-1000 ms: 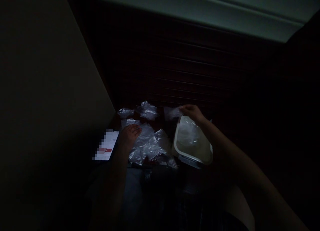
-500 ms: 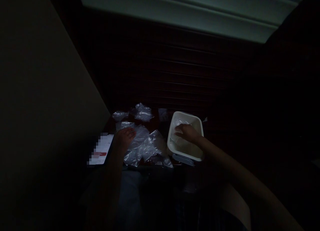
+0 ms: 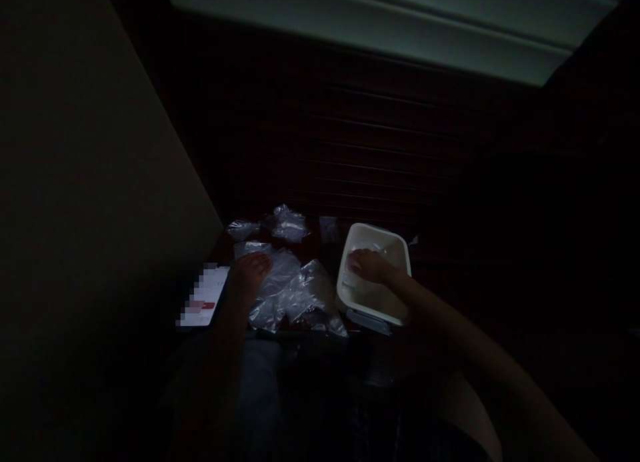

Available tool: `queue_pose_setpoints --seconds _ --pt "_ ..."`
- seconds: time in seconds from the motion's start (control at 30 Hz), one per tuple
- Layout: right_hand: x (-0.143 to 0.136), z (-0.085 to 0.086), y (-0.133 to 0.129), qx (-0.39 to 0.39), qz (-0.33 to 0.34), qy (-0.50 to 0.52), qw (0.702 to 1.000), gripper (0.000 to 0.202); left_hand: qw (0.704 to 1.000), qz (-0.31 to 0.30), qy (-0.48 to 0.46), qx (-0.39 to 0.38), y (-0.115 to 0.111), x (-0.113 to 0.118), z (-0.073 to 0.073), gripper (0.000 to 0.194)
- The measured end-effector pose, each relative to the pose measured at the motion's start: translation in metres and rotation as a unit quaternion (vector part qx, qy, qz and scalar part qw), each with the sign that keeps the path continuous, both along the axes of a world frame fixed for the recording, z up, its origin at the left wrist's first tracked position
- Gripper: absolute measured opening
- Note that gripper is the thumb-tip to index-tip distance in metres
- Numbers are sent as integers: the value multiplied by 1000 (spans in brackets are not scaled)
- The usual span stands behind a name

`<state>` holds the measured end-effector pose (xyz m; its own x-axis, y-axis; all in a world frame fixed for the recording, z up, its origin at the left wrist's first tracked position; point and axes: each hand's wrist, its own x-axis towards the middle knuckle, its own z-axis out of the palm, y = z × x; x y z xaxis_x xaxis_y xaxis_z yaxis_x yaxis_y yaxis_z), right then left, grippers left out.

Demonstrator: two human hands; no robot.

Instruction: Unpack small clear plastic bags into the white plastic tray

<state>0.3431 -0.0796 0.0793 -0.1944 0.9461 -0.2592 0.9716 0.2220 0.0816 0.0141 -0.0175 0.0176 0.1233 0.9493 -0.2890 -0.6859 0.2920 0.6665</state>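
Clear plastic bags (image 3: 285, 275) lie crumpled and overlapping over the dark tabletop in front of me. My left hand (image 3: 253, 272) rests on the left side of this pile, its fingers stretched out flat. To the right stands a white plastic box (image 3: 341, 290) without a lid, a grey clip (image 3: 369, 322) on its near side. My right hand (image 3: 369, 265) reaches into the box, fingers outstretched over clear plastic (image 3: 351, 279) inside. The dim light blurs the fingertips, and I see no firm grip on the plastic.
A lit phone (image 3: 207, 297), partly pixelated, lies left of my left hand. More crumpled plastic bags (image 3: 290, 225) sit toward the back. A pale wall (image 3: 90, 149) rises at the left, and dark slatted panelling (image 3: 360, 129) stands behind. The room is very dark.
Inside the box, my right hand has lowered slightly onto the plastic, its thumb and fingers now less visibly separated. My left hand stays on the bags. The view has shifted slightly.
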Motion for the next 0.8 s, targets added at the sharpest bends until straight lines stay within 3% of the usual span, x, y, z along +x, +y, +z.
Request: queue_pose_setpoints --seconds 0.2,0.47,0.63,0.8 --pt "-3 -13 3 -12 -3 -28 1000 37 1000 -7 -9 -11 -2 1 6 28" --pt "-4 16 14 -3 -54 -10 998 34 1000 4 2 -22 -4 3 14 26" --pt "-6 31 13 59 -75 40 995 31 999 46 21 -5 -5 2 13 23" --pt "-13 47 14 192 -97 127 968 32 997 60 50 2 1 2 3 13"
